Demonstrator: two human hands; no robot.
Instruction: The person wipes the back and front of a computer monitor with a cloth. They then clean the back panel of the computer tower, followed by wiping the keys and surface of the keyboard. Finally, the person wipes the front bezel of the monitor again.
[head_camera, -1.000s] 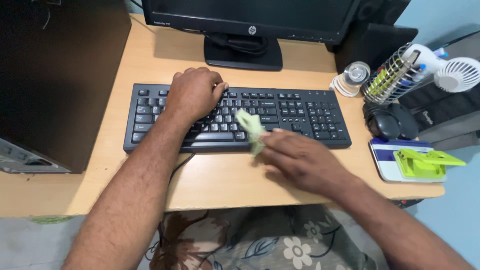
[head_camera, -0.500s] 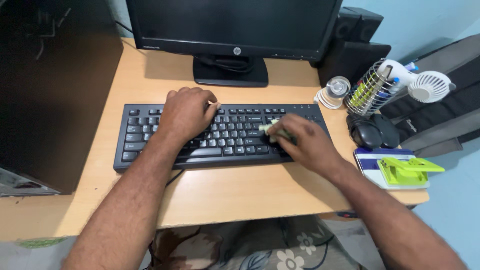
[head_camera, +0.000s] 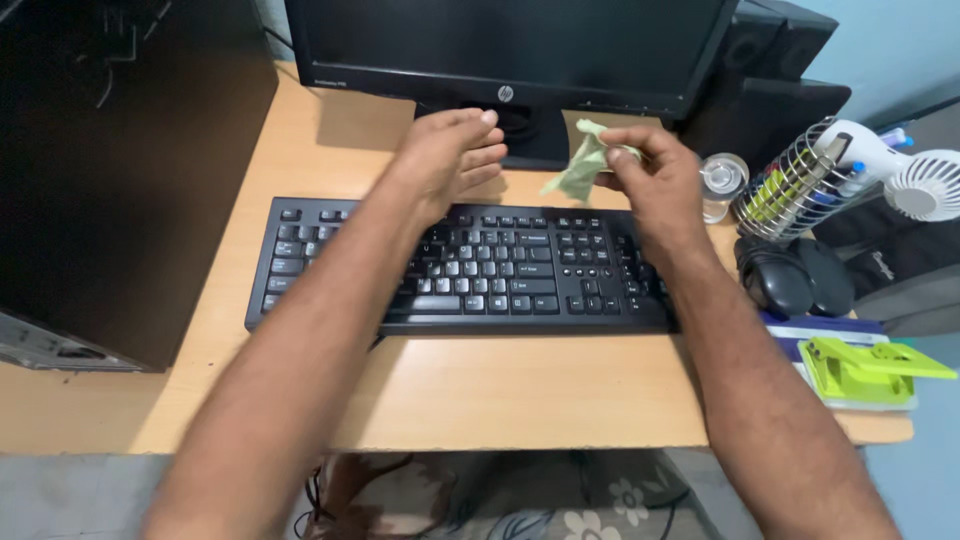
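Observation:
A black keyboard (head_camera: 500, 270) lies on the wooden desk (head_camera: 480, 380) in front of a black monitor (head_camera: 510, 45). My right hand (head_camera: 655, 180) is raised above the keyboard's far right side, pinching a small crumpled pale green cloth (head_camera: 582, 165) that hangs from its fingertips. My left hand (head_camera: 450, 155) hovers above the keyboard's far edge near the monitor stand, fingers loosely curled and apart, holding nothing. The two hands are close together, with the cloth between them.
A black computer tower (head_camera: 120, 170) stands at the left. At the right are black speakers (head_camera: 770, 90), a small glass jar (head_camera: 718, 180), a wire pen holder (head_camera: 790, 180), a white hand fan (head_camera: 915, 175), a black mouse (head_camera: 780, 280) and a green hole punch (head_camera: 865, 365).
Both hands lifted off the keyboard and moved toward the monitor. The right hand, which was rubbing the cloth on the keys, now holds it up in the air.

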